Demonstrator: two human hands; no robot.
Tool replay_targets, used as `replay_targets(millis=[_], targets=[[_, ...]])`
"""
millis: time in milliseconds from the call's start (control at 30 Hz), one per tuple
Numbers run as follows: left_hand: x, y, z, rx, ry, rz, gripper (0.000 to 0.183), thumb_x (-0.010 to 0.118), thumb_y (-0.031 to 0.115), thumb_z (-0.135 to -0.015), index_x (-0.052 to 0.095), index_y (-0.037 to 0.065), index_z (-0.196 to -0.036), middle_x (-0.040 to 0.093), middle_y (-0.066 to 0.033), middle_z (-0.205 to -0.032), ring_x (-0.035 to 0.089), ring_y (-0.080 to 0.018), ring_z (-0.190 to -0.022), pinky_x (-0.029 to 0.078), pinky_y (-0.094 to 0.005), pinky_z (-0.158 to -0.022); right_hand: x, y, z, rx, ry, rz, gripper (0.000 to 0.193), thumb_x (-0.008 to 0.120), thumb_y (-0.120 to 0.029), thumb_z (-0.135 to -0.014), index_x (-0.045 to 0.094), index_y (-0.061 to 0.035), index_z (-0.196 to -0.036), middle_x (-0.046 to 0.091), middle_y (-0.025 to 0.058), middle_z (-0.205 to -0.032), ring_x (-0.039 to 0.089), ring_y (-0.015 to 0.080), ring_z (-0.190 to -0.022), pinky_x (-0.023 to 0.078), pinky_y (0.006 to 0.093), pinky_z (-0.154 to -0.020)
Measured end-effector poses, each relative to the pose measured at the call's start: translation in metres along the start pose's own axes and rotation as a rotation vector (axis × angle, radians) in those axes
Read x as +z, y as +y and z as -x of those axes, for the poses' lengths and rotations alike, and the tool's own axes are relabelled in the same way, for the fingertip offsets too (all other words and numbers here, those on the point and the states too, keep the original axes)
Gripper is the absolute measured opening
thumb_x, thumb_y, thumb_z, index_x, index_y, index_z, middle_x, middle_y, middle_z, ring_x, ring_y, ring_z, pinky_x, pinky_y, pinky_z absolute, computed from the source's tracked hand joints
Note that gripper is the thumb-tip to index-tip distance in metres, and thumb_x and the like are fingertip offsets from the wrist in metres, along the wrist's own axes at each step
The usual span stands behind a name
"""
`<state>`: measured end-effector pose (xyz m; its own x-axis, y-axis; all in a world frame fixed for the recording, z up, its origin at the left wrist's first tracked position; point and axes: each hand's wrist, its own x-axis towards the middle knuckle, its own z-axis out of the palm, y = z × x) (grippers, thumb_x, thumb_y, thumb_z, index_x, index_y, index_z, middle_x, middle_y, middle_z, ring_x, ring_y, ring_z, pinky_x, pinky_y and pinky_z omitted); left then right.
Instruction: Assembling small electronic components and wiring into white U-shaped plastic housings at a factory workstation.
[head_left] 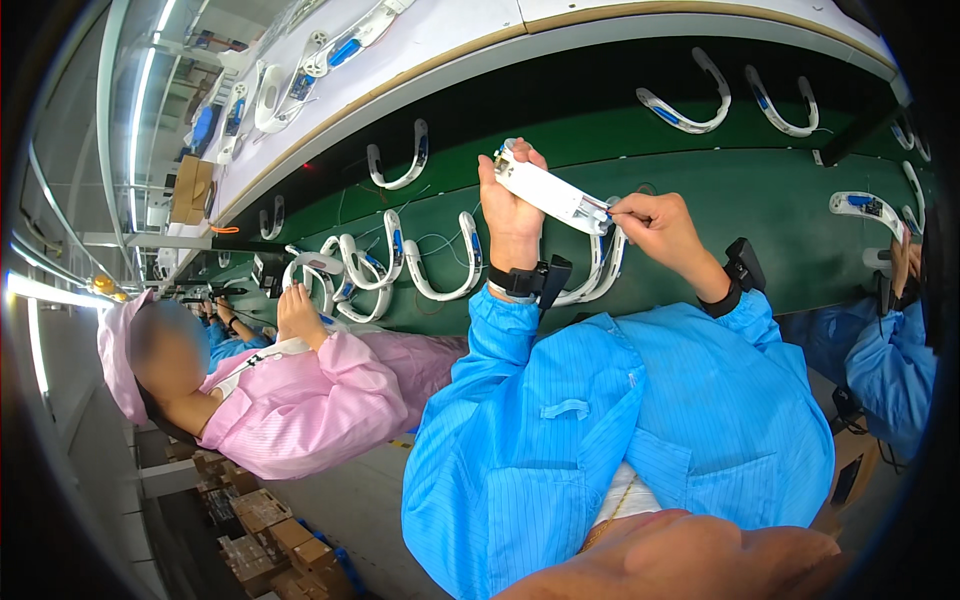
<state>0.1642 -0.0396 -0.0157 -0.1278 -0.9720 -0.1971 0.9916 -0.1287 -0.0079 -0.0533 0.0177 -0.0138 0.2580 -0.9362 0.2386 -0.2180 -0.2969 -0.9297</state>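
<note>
My left hand (514, 215) is closed around a white plastic housing (550, 190), long and rounded, raised above the green bench and tilted down to the right. Its upper end, with small metal parts, rests between my thumb and fingers. At the lower end, where thin wires show, my right hand (655, 228) pinches with thumb and forefinger; what lies between the fingertips is too small to make out. White curved housings (608, 268) show just below, partly behind my hands; whether one joins the held piece, I cannot tell.
Several U-shaped white housings with blue parts (470, 245) stand on the green bench (760, 220). A white shelf (440, 40) holds more parts. Left, a person in pink (310, 400) handles a housing; right, another in blue (890, 350) works. Cardboard boxes (290, 540) stand behind.
</note>
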Motion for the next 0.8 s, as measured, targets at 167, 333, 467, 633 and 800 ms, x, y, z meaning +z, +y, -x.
replay_targets(millis=[167, 333, 467, 633, 800], targets=[[-0.006, -0.008, -0.001, 0.028, -0.055, -0.073, 0.053, 0.035, 0.047, -0.098, 0.048, -0.004, -0.104, 0.052, -0.0091, -0.081, 0.053, -0.0199, -0.075, 0.050, -0.0350, -0.082, 0.010, 0.006, 0.001, 0.087, 0.021, -0.045, 0.008, 0.062, -0.006, -0.078, 0.065, -0.0022, -0.085, 0.059, 0.0073, -0.057, 0.053, 0.0102, -0.049, 0.037, 0.0257, -0.044], [-0.006, -0.025, 0.001, 0.142, -0.080, -0.242, 0.048, 0.037, 0.049, -0.097, 0.048, 0.003, -0.104, 0.051, -0.0072, -0.083, 0.052, -0.0191, -0.077, 0.048, -0.0354, -0.081, 0.019, 0.010, 0.000, 0.200, 0.002, -0.077, 0.009, 0.061, -0.003, -0.081, 0.062, -0.0002, -0.090, 0.063, 0.0084, -0.066, 0.058, 0.0086, -0.058, 0.042, 0.0244, -0.046], [-0.004, -0.029, 0.003, 0.198, -0.114, -0.330, 0.047, 0.037, 0.050, -0.096, 0.049, 0.006, -0.105, 0.050, -0.0060, -0.085, 0.051, -0.0182, -0.077, 0.046, -0.0359, -0.080, 0.016, 0.025, 0.004, 0.149, 0.062, -0.332, 0.010, 0.059, 0.001, -0.081, 0.062, 0.0018, -0.091, 0.065, 0.0090, -0.079, 0.061, 0.0113, -0.066, 0.050, 0.0225, -0.055], [0.000, -0.044, 0.008, 0.163, -0.081, -0.318, 0.049, 0.034, 0.048, -0.098, 0.049, 0.003, -0.105, 0.050, -0.0074, -0.084, 0.051, -0.0188, -0.076, 0.047, -0.0351, -0.080, 0.022, 0.024, 0.002, 0.044, 0.208, -0.280, 0.013, 0.061, 0.002, -0.081, 0.063, 0.0019, -0.094, 0.063, 0.0082, -0.082, 0.063, 0.0123, -0.070, 0.051, 0.0221, -0.060], [-0.001, -0.043, 0.007, 0.230, -0.033, -0.343, 0.049, 0.036, 0.050, -0.097, 0.049, 0.004, -0.105, 0.050, -0.0068, -0.085, 0.050, -0.0188, -0.077, 0.046, -0.0354, -0.080, 0.020, 0.017, -0.003, 0.051, 0.265, 0.033, 0.019, 0.062, 0.006, -0.078, 0.061, 0.0038, -0.097, 0.059, 0.0088, -0.096, 0.065, 0.0132, -0.074, 0.052, 0.0226, -0.064]])
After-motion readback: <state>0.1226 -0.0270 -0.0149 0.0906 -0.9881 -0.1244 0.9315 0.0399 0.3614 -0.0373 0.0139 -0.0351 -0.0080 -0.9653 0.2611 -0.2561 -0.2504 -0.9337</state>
